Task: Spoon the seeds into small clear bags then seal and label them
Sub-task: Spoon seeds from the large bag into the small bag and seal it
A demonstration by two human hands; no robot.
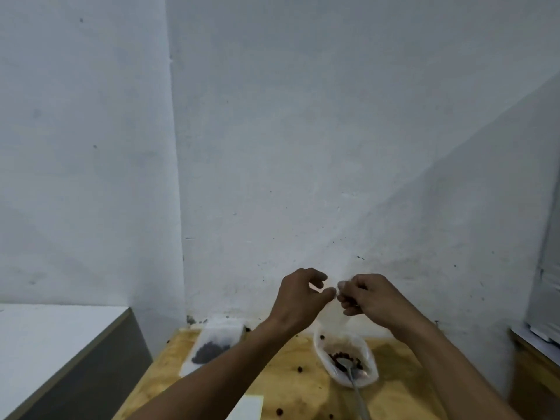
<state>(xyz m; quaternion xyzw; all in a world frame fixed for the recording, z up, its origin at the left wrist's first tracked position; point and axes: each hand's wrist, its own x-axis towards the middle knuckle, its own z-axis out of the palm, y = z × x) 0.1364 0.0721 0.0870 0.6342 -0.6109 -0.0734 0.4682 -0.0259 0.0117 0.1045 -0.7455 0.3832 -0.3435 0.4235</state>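
Both hands are raised above the wooden table [285, 386] and hold a small clear bag [335, 312] by its top edge. My left hand [298, 295] pinches the left part of the rim with thumb and forefinger. My right hand [368, 297] pinches the right part, fingers curled. The bag hangs down between them, nearly see-through against the wall. Below stands an open plastic bag of reddish-brown seeds [348, 359] with a metal spoon [353, 380] lying in it. A second bag of dark seeds [213, 348] lies at the back left.
A few loose seeds [300, 369] are scattered on the table. A white paper sheet [247, 407] lies at the front edge. A white-topped cabinet [54, 344] stands to the left, a shelf [536, 341] to the right, and a pale wall close behind.
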